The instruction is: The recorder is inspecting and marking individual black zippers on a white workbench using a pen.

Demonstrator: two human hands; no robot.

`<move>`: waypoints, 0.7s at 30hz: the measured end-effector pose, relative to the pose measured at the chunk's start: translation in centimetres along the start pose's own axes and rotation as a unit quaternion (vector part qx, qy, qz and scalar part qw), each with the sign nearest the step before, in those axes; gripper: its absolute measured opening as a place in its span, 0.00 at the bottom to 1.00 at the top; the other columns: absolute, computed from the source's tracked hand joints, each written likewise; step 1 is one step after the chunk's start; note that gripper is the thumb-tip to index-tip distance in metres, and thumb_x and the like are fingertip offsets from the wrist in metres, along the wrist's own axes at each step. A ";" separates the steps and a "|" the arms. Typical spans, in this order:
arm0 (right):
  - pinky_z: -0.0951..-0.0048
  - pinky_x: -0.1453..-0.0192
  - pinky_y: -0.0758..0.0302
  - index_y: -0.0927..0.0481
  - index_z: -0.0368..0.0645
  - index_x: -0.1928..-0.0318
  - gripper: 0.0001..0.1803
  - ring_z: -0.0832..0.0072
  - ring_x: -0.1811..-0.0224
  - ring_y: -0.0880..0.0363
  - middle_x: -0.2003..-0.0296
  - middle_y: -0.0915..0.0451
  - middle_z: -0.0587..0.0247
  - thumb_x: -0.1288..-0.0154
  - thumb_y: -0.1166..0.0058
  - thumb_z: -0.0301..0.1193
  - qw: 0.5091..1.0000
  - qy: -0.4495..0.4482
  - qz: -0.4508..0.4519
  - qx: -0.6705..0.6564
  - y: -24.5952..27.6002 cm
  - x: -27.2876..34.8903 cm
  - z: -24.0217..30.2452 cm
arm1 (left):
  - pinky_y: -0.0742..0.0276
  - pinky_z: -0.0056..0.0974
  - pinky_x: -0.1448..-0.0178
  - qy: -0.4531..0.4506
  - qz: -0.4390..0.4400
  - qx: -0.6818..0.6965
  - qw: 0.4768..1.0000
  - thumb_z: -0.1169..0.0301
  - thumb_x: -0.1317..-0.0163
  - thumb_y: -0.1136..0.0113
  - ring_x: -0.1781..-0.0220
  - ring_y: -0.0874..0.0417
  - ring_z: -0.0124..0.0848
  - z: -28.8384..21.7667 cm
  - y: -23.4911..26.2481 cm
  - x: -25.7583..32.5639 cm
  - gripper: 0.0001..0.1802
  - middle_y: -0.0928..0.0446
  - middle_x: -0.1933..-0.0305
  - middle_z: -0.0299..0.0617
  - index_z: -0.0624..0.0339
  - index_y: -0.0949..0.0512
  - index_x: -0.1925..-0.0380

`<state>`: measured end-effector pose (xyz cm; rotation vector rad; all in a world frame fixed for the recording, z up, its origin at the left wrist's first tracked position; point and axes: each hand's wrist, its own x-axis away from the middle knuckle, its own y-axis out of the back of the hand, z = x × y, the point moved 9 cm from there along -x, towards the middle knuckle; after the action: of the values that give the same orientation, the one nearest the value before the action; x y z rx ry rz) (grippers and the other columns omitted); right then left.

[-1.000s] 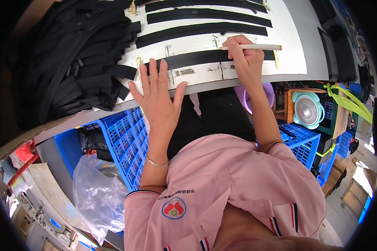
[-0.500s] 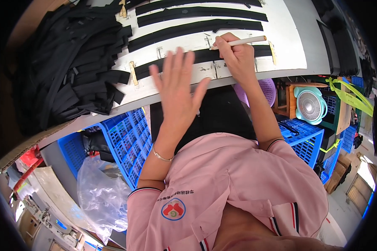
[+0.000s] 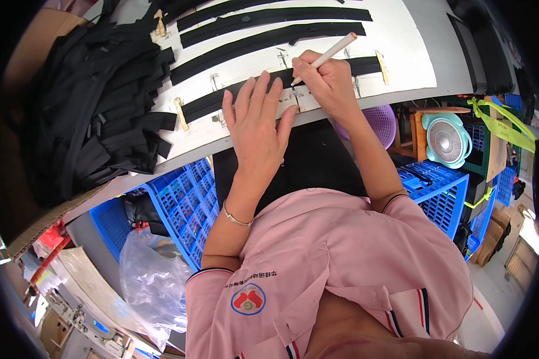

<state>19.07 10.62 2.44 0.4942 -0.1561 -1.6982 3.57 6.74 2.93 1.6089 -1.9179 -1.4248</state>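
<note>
At the frame's upper centre, the nearest black strip (image 3: pixel 287 76) looks light, soft and limp, probably best held by its ends, the left hand (image 3: pixel 254 128) spread open across it, the right hand (image 3: pixel 329 85) gripping a white pen (image 3: pixel 335 50).

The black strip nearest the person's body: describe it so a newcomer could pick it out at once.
On the grey table, find the white board, crossed by rows of black strips. The nearest strip lies closest to the person, between two yellowish tabs. Unlike its neighbours, it has a white pen's tip at it.
</note>
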 end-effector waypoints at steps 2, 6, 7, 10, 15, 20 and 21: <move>0.75 0.76 0.34 0.18 0.37 0.70 0.15 0.81 0.82 0.30 0.83 0.24 0.66 0.26 0.43 0.34 1.000 0.008 0.000 0.010 0.2 -0.1 -0.3 | 0.49 0.57 0.19 -0.005 0.001 -0.001 1.000 0.59 0.35 0.31 0.28 0.28 0.43 -0.2 -0.1 -0.1 0.26 0.23 0.32 0.44 0.57 0.19 0.39; 0.74 0.75 0.32 0.17 0.36 0.70 0.14 0.82 0.81 0.28 0.83 0.24 0.67 0.27 0.44 0.31 0.999 -0.002 0.004 -0.054 -0.1 0.1 -0.3 | 0.49 0.57 0.19 -0.003 0.006 0.003 1.000 0.59 0.35 0.31 0.28 0.28 0.44 0.0 -0.1 -0.1 0.26 0.23 0.31 0.44 0.57 0.19 0.39; 0.74 0.75 0.32 0.17 0.36 0.70 0.14 0.82 0.81 0.28 0.83 0.24 0.67 0.27 0.44 0.31 0.999 -0.002 -0.001 -0.053 0.3 0.3 -0.2 | 0.49 0.57 0.19 -0.008 0.006 0.004 1.000 0.59 0.35 0.31 0.28 0.28 0.44 0.0 -0.1 -0.1 0.26 0.23 0.31 0.44 0.57 0.19 0.39; 0.78 0.72 0.32 0.16 0.35 0.69 0.13 0.87 0.76 0.28 0.75 0.19 0.68 0.28 0.47 0.28 0.990 -0.059 -0.035 -0.126 3.8 0.9 -1.1 | 0.50 0.56 0.19 -0.009 0.011 0.004 1.000 0.60 0.34 0.31 0.27 0.29 0.45 -0.1 -0.1 -0.1 0.26 0.24 0.31 0.45 0.58 0.19 0.39; 0.82 0.70 0.35 0.15 0.38 0.68 0.14 0.88 0.75 0.30 0.76 0.22 0.71 0.24 0.47 0.30 0.984 -0.030 -0.135 -0.113 10.9 0.1 -3.1 | 0.50 0.57 0.19 -0.008 0.012 -0.002 1.000 0.60 0.34 0.31 0.27 0.29 0.46 -0.3 -0.1 -0.1 0.26 0.24 0.30 0.46 0.59 0.20 0.39; 0.82 0.69 0.34 0.15 0.38 0.66 0.14 0.88 0.74 0.29 0.77 0.23 0.73 0.23 0.45 0.33 0.990 -0.052 -0.121 -0.057 11.5 0.3 -5.1 | 0.48 0.57 0.19 -0.003 0.002 0.018 1.000 0.62 0.35 0.30 0.27 0.29 0.47 -0.8 -0.7 -0.6 0.23 0.23 0.32 0.47 0.60 0.18 0.42; 0.82 0.69 0.34 0.15 0.38 0.66 0.14 0.88 0.74 0.29 0.77 0.23 0.73 0.23 0.45 0.33 0.989 -0.052 -0.123 -0.060 11.4 0.3 -5.1 | 0.47 0.57 0.20 -0.002 -0.014 0.037 0.999 0.63 0.35 0.30 0.28 0.28 0.47 -1.1 -0.7 -1.0 0.22 0.22 0.33 0.47 0.60 0.17 0.44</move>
<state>31.44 9.03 2.10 0.3460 -0.0695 -1.9632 5.09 7.11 3.28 1.6741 -1.9803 -1.3825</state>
